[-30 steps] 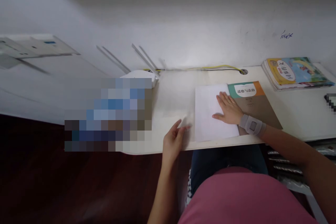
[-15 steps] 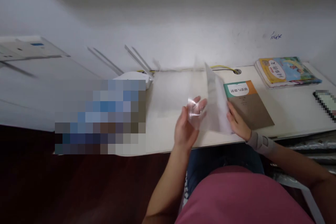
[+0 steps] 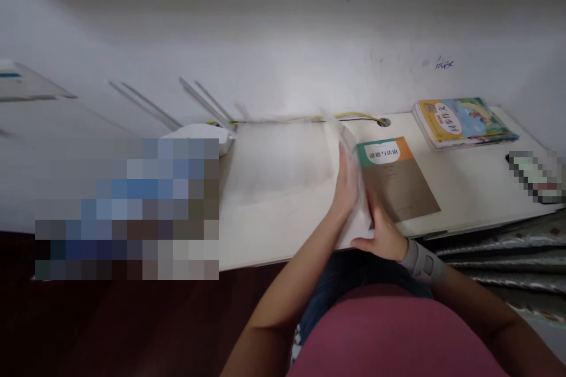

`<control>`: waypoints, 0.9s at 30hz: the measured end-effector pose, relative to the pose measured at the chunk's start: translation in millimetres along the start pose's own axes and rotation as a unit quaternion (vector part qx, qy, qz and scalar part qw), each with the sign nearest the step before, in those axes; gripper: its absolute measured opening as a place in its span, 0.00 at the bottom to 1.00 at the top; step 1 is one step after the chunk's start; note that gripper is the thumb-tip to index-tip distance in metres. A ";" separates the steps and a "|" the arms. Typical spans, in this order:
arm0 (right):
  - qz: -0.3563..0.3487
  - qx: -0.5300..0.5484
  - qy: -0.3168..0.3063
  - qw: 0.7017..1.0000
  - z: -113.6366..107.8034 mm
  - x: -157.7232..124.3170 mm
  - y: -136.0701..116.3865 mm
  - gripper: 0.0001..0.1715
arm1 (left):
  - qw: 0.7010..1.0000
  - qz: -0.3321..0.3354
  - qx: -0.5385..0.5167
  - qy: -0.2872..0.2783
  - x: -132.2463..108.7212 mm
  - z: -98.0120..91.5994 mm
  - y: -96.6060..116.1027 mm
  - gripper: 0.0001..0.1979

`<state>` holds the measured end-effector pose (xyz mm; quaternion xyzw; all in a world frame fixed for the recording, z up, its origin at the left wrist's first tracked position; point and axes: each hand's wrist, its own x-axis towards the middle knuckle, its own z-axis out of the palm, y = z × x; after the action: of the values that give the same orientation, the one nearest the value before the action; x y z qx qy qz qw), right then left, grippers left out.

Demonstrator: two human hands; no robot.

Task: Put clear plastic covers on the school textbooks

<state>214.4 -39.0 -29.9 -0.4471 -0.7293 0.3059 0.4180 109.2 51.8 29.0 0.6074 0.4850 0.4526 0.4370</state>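
A brown book (image 3: 398, 182) with a green, white and orange top band lies on the white desk (image 3: 283, 230). A clear plastic cover sheet (image 3: 354, 177) stands upright along the book's left edge, blurred by motion. My left hand (image 3: 347, 185) presses flat against the left face of the sheet, fingers stretched upward. My right hand (image 3: 382, 235), with a grey band on its wrist, grips the sheet's near edge at the book's lower left corner.
A stack of colourful books (image 3: 464, 121) lies at the desk's far right. A white router (image 3: 198, 132) with thin antennas stands at the back left, a yellow cable (image 3: 358, 115) runs along the wall. Blurred-out patches cover the left and far right.
The sheet lay flat under my right hand, then my left hand lifted it up and swung it rightward; now it stands against the book's left edge between both hands.
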 end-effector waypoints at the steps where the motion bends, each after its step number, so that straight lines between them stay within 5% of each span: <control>1: 0.025 0.013 0.035 0.999 -1.4 -2.2 -0.2 0.59 | 0.998 0.062 0.012 -0.007 11.8 4.1 5.3 0.34; 4: 0.091 0.075 0.108 0.987 -10.9 -7.3 2.7 0.41 | 0.979 0.179 0.071 -0.061 55.3 22.0 9.2 0.33; 9: 0.175 0.119 0.195 0.958 -26.8 -19.1 18.2 0.27 | 0.932 0.106 0.306 -0.164 110.0 55.0 -16.6 0.32; 13: 0.221 0.201 0.265 0.917 -40.7 -28.0 30.7 0.22 | 0.863 0.108 0.458 -0.184 116.4 67.3 -34.4 0.33; 16: 0.221 0.235 0.301 0.897 -67.1 -33.8 37.9 0.21 | 0.847 0.125 0.486 -0.176 109.4 66.7 -37.2 0.33; 20: 0.224 0.088 0.315 0.918 -115.9 -38.9 53.3 0.23 | 0.830 0.073 0.530 -0.155 102.0 49.2 -32.1 0.32; 23: 0.225 -0.116 0.218 0.943 -146.0 -32.7 69.0 0.18 | 0.820 0.019 0.544 -0.177 105.4 26.7 -28.6 0.29; 27: 0.198 -0.329 0.109 0.917 -165.4 -15.8 82.9 0.12 | 0.828 -0.010 0.529 -0.187 116.5 7.6 -30.8 0.26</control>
<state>397.3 -7.1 -26.5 -0.7251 -0.6354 0.0741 0.2550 124.6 170.3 12.3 0.8138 0.5651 -0.0004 0.1357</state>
